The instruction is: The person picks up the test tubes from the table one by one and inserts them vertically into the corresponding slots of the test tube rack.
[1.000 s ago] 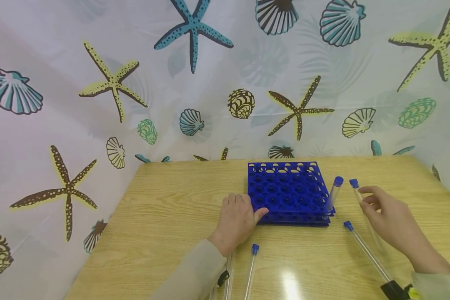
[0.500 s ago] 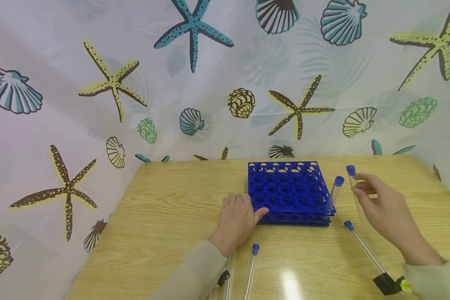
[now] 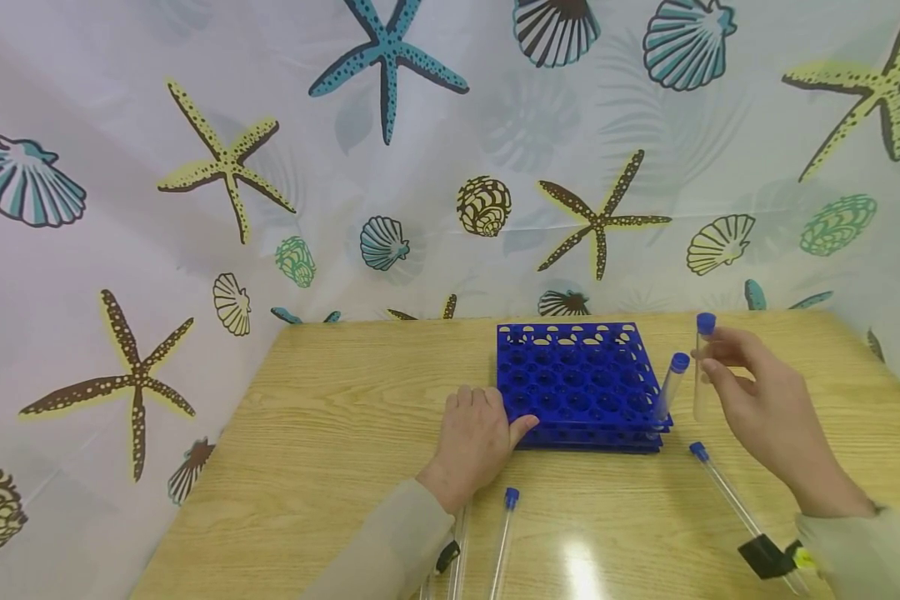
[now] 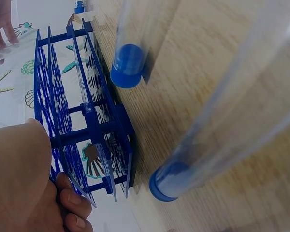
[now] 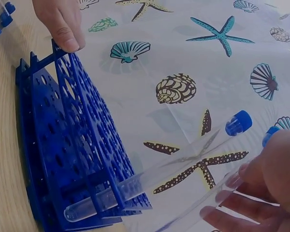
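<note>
Nearest, toward the near edge of the tabletop (image 3: 345, 392), clear tubes lie flat with blue caps toward the far edge. One tube (image 3: 502, 537) is fully clear of the left sleeve (image 3: 386, 542); another tube (image 3: 459, 554) lies just to its left, its upper part hidden by the arm, and a sliver of a further tube (image 3: 425, 590) shows beside that. Toward the right edge, a separate capped tube (image 3: 727, 492) slants across the tabletop, its cap toward the rack and a dark object (image 3: 767, 557) by the right sleeve (image 3: 862, 554) covering part of it.

Farther in, the left hand (image 3: 472, 442) grips the near left corner of the blue rack (image 3: 585, 426), thumb along the near side and fingers curled round the left end. The rack sits about midway between the left and right edges of the tabletop, closer to the far edge. In its near right corner stands a capped tube (image 3: 669, 392), cap up, its rounded lower end showing between the plates in the right wrist view.

Just right of that corner, the right hand (image 3: 768, 408) pinches another tube (image 3: 701, 396) between thumb and fingers, below its blue cap. This one is nearly upright, outside the rack; whether its bottom touches the tabletop cannot be told.

Behind the far edge hangs a white cloth (image 3: 420, 187) printed with starfish and shells.
</note>
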`<action>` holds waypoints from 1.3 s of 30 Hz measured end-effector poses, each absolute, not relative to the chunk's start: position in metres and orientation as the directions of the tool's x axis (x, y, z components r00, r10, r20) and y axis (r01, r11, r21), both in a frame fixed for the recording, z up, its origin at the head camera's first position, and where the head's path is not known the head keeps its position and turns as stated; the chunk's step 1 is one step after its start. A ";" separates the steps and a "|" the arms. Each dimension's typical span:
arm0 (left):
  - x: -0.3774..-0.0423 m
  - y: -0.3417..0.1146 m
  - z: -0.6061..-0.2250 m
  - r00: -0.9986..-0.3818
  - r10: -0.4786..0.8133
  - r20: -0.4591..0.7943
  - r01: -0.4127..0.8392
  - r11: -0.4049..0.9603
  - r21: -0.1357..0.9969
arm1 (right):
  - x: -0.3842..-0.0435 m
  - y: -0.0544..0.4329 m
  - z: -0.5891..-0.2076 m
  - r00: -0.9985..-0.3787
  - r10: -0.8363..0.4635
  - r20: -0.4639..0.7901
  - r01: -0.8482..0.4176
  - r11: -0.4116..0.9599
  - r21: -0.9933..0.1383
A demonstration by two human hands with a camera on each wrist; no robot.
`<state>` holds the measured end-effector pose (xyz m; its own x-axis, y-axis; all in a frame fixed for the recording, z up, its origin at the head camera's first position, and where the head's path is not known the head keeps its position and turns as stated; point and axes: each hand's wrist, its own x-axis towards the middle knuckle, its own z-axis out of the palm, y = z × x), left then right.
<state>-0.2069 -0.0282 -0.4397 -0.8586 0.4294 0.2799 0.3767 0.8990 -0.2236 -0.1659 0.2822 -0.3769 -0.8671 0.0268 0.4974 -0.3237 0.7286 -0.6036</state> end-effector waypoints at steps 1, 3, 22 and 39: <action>-0.207 -0.028 -0.440 -0.858 0.429 0.281 0.376 0.899 -0.224 | -0.167 0.281 -0.376 -0.864 0.031 0.503 -0.330 0.720 -0.611; -0.207 -0.028 -0.439 -0.859 0.430 0.278 0.377 0.898 -0.226 | -0.168 0.278 -0.373 -0.858 0.046 0.512 -0.334 0.707 -0.624; -0.207 -0.028 -0.438 -0.876 0.426 0.226 0.378 0.898 -0.225 | -0.183 0.265 -0.368 -0.853 0.061 0.519 -0.372 0.626 -0.685; -0.206 -0.029 -0.438 -0.862 0.441 0.251 0.379 0.889 -0.258 | -0.192 0.265 -0.381 -0.863 0.042 0.504 -0.384 0.596 -0.705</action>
